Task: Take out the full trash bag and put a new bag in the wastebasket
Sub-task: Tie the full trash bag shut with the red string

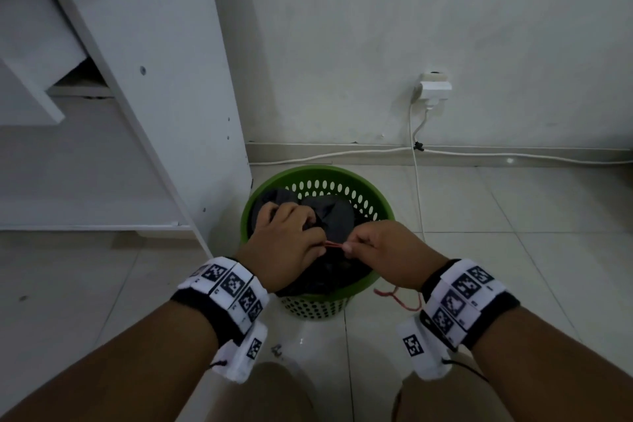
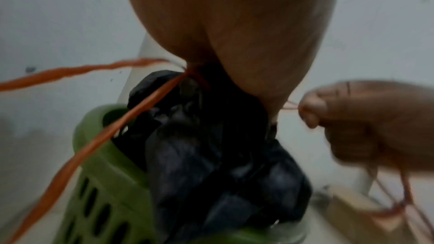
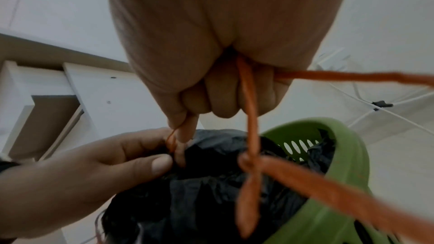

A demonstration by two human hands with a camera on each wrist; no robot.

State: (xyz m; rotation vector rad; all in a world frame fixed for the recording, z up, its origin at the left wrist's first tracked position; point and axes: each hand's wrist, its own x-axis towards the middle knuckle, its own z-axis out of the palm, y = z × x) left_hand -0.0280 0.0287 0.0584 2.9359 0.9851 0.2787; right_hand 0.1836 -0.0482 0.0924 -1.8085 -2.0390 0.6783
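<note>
Fingers [image 3: 162,164] of the left hand [image 1: 286,243] are curling round the gathered neck of the black trash bag [image 1: 337,271], the thumb pressing against the plastic where an orange-red string [image 3: 249,118] is wrapping it. Opposite, the right hand [image 1: 387,252] is closing into a fist, its thumb and forefinger pinching the string just beside the left hand's knuckles, so that a short taut stretch is running between the two hands in the head view. From the right fist more string is trailing out: one length is hanging down with a knot in it over the bag, another is leading off to the side, and a loose loop is lying on the floor tiles [image 1: 513,250] beside the right wrist. The bag is sitting inside the green perforated wastebasket [image 1: 373,197], its bunched top rising above the rim while the rest is filling the basket. The wastebasket is standing on the tiled floor near the wall, just beside the side panel of a white cabinet [image 1: 154,79]. A white cable [image 1: 416,161] is dropping from a wall socket [image 1: 433,87] and running along the skirting behind the basket. Both wrists are wearing bands with black-and-white marker squares [image 1: 227,283].
</note>
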